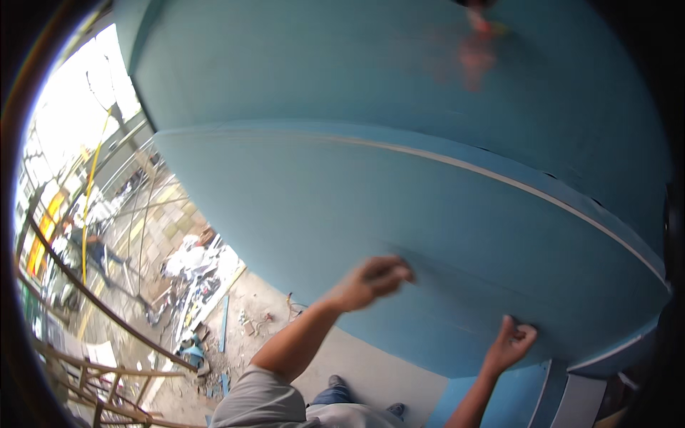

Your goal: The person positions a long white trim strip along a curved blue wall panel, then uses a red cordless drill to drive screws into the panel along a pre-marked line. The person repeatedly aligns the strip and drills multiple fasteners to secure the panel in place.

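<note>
A large blue-green panel (285,192) fills most of the view in front of me. My left hand (374,279) is raised before its lower part, the fingers curled in and somewhat blurred. Lower and to the right, my right hand (512,342) is close to the same panel. Its fingers are bent and the thumb points up. Whether either hand pinches anything small, I cannot make out. Across the panel's surface between and above the hands runs a faint dark line; a mark, shadow or string, I cannot tell which.
A pale edge strip (428,154) curves across the blue-green surface. Near the top is a blurred red object (477,60). At left, debris (196,274) lies beyond a dark curved rail (93,296), and a person (96,246) is farther off. My shoes (337,382) rest on a grey floor.
</note>
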`<action>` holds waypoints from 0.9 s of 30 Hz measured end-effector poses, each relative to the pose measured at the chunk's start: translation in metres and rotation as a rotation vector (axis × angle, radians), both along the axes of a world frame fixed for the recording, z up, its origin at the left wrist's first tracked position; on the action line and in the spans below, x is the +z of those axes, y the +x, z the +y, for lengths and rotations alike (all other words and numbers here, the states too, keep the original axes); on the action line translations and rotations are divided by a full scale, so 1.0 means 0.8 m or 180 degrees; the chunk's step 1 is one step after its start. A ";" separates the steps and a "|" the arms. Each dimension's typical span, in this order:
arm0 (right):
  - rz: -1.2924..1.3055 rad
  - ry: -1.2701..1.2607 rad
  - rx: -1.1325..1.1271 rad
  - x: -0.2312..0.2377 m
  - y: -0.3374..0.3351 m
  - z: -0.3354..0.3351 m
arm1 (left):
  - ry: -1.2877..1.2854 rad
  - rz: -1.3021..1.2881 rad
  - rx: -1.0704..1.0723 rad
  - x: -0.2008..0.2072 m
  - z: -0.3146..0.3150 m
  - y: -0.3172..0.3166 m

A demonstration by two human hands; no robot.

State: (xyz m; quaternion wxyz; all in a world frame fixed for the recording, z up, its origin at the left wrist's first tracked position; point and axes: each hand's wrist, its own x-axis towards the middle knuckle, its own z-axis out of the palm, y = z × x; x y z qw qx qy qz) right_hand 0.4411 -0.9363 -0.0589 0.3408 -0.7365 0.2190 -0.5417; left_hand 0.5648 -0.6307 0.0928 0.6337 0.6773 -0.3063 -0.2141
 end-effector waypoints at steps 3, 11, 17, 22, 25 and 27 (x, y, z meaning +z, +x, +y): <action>0.0288 0.0067 -0.0308 0.017 -0.003 0.028 | -0.0746 0.0201 0.1617 -0.067 0.138 0.038; -0.0692 -0.1898 -0.0185 0.106 0.112 0.246 | -0.1403 0.0123 0.1136 -0.113 0.226 0.086; -0.1246 -0.3093 -0.0411 0.195 0.253 0.495 | -0.0902 0.0654 0.0701 -0.197 0.305 0.070; -0.1525 -0.3349 -0.0822 0.193 0.294 0.516 | -0.0686 0.2067 0.0450 -0.324 0.501 -0.016; -0.1557 -0.3539 -0.0989 0.182 0.303 0.496 | -0.0315 0.2672 0.0666 -0.374 0.581 -0.032; -0.1463 -0.3637 -0.1220 0.183 0.303 0.497 | -0.0326 0.2494 0.0789 -0.382 0.624 -0.021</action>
